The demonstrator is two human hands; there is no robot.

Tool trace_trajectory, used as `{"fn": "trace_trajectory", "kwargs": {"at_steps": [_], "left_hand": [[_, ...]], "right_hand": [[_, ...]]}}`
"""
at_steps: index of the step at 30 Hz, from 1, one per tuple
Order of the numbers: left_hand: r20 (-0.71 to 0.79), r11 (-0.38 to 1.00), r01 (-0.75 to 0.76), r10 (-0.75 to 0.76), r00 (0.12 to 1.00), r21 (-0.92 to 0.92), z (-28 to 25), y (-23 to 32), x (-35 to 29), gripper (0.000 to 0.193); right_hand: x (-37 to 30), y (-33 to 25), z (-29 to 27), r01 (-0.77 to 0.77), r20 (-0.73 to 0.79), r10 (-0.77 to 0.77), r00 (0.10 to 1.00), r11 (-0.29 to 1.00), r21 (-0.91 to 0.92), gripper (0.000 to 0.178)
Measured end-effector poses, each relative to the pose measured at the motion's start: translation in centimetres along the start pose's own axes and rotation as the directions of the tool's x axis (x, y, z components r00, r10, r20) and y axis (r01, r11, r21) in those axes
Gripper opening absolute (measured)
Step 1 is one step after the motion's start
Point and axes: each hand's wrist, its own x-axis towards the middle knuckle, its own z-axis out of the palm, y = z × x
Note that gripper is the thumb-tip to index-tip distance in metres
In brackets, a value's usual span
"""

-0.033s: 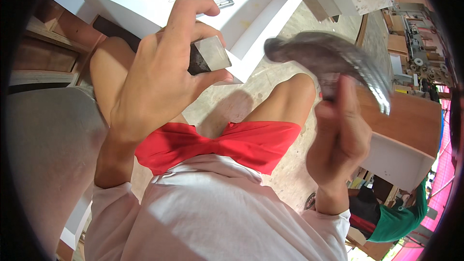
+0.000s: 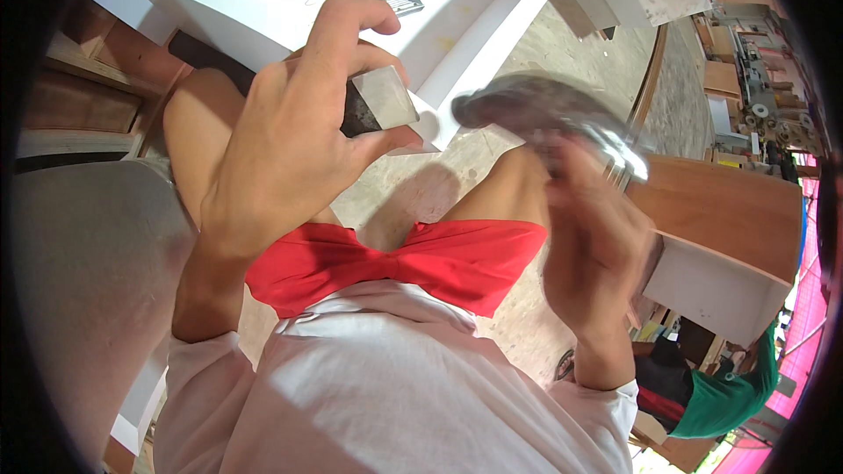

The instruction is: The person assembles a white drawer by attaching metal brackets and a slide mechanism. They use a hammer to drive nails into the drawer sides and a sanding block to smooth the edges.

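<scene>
My left hand (image 2: pixel 285 132) is closed round a small rectangular metal block (image 2: pixel 386 98) with a bright grey face and a dark side. The index finger arches above the block, and the thumb presses under it. Block and fingers are at the near corner of a white open box (image 2: pixel 492 53) in front of my knees. My right hand (image 2: pixel 601 228) grips a dark claw hammer (image 2: pixel 536 110), smeared by motion. Its striking end points left at the block, a short gap away; the shiny claw points right. The hammer's handle is mostly hidden in my hand.
A grey rounded surface (image 2: pixel 97 281) stands close at my left, below wooden frames (image 2: pixel 79 105). To the right is a brown and white cabinet (image 2: pixel 720 246). Behind it a person in a green shirt (image 2: pixel 729 399) bends over. Tools and parts (image 2: pixel 764 105) crowd the far right.
My right hand and the hammer have swung left, bringing the hammer head nearer the metal block. My left hand and the block have hardly moved.
</scene>
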Motion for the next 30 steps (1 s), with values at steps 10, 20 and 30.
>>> {"fn": "trace_trajectory", "kwargs": {"at_steps": [10,20,30], "left_hand": [[0.048,0.988,-0.099,0.094,0.994,0.115,-0.2,1.2,0.7,0.06],[-0.06,0.973,-0.013,0.027,0.998,0.23,1.7,2.6,0.6,0.046],[-0.065,0.967,0.105,-0.092,0.994,0.233,2.3,3.6,1.9,0.044]], "right_hand": [[0.1,1.5,-0.4,0.041,-0.099,-0.042,0.994,0.999,-0.007,0.035],[2.5,2.7,-0.4,-0.001,0.039,0.003,0.999,0.999,-0.037,0.037],[4.3,3.8,-0.8,-0.005,0.113,0.009,0.994,0.999,-0.036,0.04]]}}
